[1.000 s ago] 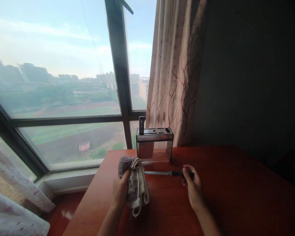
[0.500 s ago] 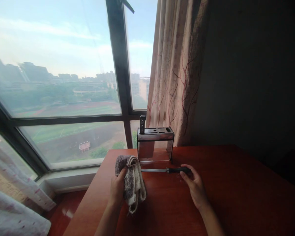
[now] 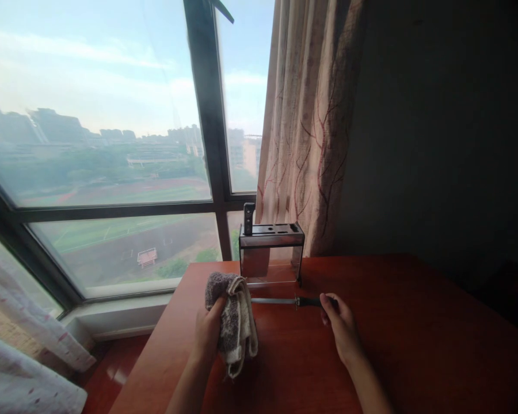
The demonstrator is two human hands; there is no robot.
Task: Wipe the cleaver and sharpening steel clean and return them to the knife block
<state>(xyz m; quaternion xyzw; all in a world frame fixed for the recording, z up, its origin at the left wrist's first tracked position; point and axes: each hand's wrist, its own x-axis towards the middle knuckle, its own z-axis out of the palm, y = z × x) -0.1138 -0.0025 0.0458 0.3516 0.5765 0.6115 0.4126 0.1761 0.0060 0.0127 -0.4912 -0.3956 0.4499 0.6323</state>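
My left hand (image 3: 208,328) is closed on a folded grey-and-cream towel (image 3: 233,322), thumb on top, its lower end hanging loose. A sharpening steel (image 3: 276,301) with a slim metal rod and black handle lies level above the table. Its far end disappears into the towel, so the tip is hidden. Around the handle's end, my right hand (image 3: 342,325) is closed. Just behind the steel stands a clear-sided knife block (image 3: 273,242). One black knife handle (image 3: 249,219) sticks up from its left slot, the dark blade showing through the side.
The reddish-brown wooden table (image 3: 297,368) carries the knife block near its back edge. Behind are a large window (image 3: 112,172) and a patterned curtain (image 3: 311,126). A dark wall (image 3: 423,144) rises at right; white curtain fabric (image 3: 26,374) hangs at lower left.
My right hand has turned slightly, its fingers curling more firmly round the handle. The towel and my left hand have shifted a little to the right along the rod.
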